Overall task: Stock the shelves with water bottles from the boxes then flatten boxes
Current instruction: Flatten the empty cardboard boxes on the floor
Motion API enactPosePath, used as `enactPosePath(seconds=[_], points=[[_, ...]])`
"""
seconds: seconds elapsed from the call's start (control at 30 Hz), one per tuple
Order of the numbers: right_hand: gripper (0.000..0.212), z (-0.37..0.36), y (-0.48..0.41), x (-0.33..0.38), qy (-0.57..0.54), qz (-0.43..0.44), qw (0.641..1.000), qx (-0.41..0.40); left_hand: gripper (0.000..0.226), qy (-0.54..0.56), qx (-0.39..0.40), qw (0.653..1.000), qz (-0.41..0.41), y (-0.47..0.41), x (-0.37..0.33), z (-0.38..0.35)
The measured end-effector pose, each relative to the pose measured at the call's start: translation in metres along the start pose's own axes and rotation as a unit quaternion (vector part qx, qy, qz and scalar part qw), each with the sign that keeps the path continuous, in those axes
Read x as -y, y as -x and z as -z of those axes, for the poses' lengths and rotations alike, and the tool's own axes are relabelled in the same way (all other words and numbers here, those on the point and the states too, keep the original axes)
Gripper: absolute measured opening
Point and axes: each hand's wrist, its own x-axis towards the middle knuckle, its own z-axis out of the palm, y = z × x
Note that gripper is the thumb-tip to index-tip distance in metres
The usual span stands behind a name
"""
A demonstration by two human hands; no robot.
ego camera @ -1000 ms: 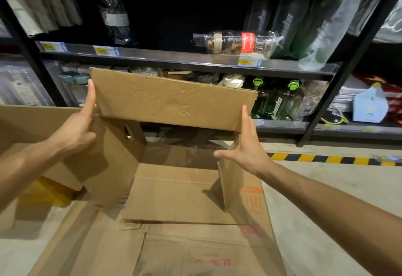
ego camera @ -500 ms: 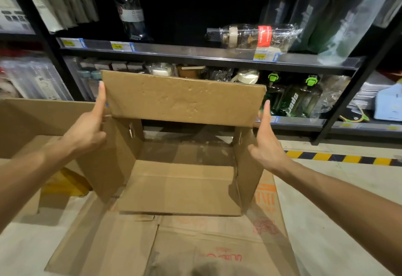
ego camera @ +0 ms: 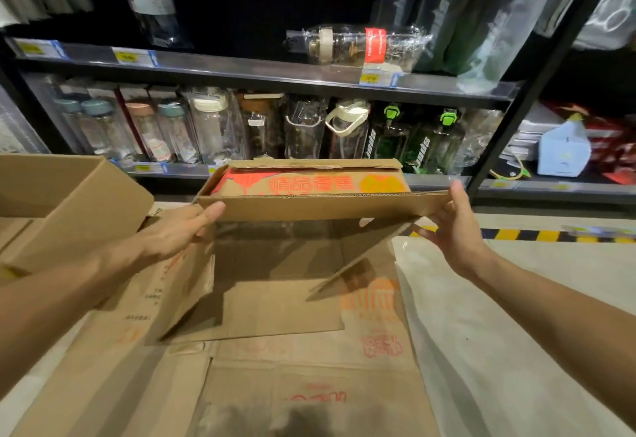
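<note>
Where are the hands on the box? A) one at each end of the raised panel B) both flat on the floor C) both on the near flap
A: the left hand holds the left end of the cardboard box panel, the right hand the right end.

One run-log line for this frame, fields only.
phase: flattening | left hand: grips cardboard box left end | right hand: holds right end | box: half collapsed over flat cardboard

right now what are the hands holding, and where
The cardboard box, by its folded top panel: left hand pinches its left end, right hand holds its right end.
</note>
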Motion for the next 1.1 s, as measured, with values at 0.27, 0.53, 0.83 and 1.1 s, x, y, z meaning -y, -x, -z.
enactPosePath(seconds=[0.27, 0.53, 0.83, 1.1], points=[[0.031, 0.067, -0.015, -0.020, 0.064, -0.112, 0.991, 0.029, 0.092, -0.144, 0.161, 0.975, -0.043, -0.012, 0.028, -0.042], [0.023, 0.095, -0.015, -0.071, 0.260, -0.149, 0.954, -0.031, 0.065, -0.140, 0.219, 0.966, -0.010, -0.028, 0.056, -0.101], [0.049, 0.099, -0.014, -0.133, 0.412, -0.245, 0.877, 0.013, 0.126, -0.126, 0.325, 0.935, 0.059, -0.035, 0.075, -0.132], [0.072, 0.077, -0.004, -0.174, 0.419, -0.246, 0.874, 0.004, 0.071, -0.069, 0.214, 0.971, 0.080, -0.019, 0.085, -0.149]])
